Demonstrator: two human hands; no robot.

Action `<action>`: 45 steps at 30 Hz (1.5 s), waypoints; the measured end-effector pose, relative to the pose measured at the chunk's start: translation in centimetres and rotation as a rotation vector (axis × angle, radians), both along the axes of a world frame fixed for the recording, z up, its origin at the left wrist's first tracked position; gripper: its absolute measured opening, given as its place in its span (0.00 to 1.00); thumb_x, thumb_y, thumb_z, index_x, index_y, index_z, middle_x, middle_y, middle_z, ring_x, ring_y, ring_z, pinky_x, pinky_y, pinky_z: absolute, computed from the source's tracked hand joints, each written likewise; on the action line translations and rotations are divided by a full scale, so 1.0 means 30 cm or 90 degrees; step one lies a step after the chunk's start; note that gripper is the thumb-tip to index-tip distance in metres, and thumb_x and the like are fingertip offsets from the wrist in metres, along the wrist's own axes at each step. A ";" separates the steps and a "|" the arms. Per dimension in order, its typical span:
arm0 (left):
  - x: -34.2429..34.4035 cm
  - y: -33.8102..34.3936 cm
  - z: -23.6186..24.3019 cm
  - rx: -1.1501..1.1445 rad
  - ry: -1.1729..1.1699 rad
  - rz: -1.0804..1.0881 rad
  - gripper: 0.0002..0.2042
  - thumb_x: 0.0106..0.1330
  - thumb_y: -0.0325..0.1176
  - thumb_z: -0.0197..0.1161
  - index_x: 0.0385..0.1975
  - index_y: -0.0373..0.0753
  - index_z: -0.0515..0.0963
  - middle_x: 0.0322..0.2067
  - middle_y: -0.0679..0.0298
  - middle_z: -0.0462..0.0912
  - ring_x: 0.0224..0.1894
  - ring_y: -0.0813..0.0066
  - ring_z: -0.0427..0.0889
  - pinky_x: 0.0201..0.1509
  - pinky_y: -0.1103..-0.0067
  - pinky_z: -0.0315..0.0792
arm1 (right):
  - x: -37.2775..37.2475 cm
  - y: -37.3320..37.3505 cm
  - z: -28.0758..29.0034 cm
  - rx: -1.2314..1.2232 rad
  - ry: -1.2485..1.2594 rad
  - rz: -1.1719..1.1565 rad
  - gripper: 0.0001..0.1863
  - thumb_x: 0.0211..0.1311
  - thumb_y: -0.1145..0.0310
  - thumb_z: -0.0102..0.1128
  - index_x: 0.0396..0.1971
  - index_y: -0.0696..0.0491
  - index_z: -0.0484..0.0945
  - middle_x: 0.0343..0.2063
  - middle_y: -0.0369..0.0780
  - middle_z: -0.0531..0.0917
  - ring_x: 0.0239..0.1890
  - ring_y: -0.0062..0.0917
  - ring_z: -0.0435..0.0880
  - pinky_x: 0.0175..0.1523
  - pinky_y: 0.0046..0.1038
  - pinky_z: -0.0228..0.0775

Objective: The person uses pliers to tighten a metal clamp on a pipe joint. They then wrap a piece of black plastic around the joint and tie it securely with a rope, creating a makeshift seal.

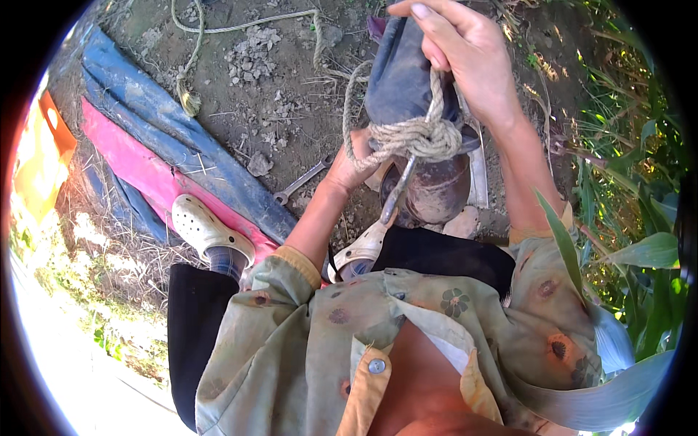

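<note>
A thick beige rope (414,136) is knotted round the neck of a dark, dusty hose (403,69), where it meets a rusty metal pipe fitting (440,190). A metal rod (398,190) slants down from the knot. My right hand (469,54) is above the knot, its fingers closed on a strand of the rope that rises from it. My left hand (354,161) reaches to the left side of the knot, behind a hanging loop; its fingers are hidden by the rope and hose.
A wrench (304,182) lies on the dirt left of my left forearm. Further left are blue sheeting (156,120) and a pink strip (134,152), partly under my shoe (211,227). Loose rope (247,24) trails across the ground. Leafy plants (643,251) crowd the right side.
</note>
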State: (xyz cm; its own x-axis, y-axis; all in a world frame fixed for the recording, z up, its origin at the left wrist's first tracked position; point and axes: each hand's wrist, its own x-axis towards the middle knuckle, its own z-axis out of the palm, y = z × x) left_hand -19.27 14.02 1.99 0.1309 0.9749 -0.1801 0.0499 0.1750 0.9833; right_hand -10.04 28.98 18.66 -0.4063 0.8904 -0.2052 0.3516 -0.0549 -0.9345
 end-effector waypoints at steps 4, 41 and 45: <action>-0.060 0.001 -0.078 0.048 0.110 -0.045 0.22 0.56 0.42 0.62 0.50 0.44 0.70 0.24 0.51 0.79 0.27 0.52 0.79 0.33 0.66 0.73 | -0.024 -0.006 -0.003 -0.041 0.059 -0.039 0.14 0.69 0.67 0.47 0.40 0.61 0.77 0.13 0.27 0.68 0.14 0.07 0.62 0.20 0.13 0.53; -0.253 -0.039 0.424 -0.146 0.090 0.031 0.14 0.69 0.41 0.52 0.33 0.35 0.76 0.13 0.79 0.58 0.14 0.91 0.56 0.16 0.85 0.47 | -0.105 -0.062 0.036 0.294 -0.186 0.520 0.12 0.60 0.74 0.49 0.42 0.58 0.77 0.35 0.41 0.83 0.40 0.27 0.82 0.46 0.28 0.73; -0.261 -0.044 0.418 -0.149 0.136 0.060 0.15 0.64 0.39 0.53 0.35 0.32 0.77 0.19 0.62 0.74 0.25 0.79 0.70 0.31 0.76 0.68 | -0.178 -0.064 0.084 0.081 -0.400 0.817 0.15 0.54 0.75 0.50 0.41 0.60 0.76 0.34 0.43 0.82 0.39 0.28 0.82 0.43 0.31 0.71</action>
State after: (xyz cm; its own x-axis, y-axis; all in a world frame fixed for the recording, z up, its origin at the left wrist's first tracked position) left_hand -27.08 12.71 14.53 -0.0224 0.9099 -0.4141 0.2231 0.4083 0.8852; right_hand -15.38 27.06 21.16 -0.8022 0.0102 -0.5970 0.4425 0.6814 -0.5830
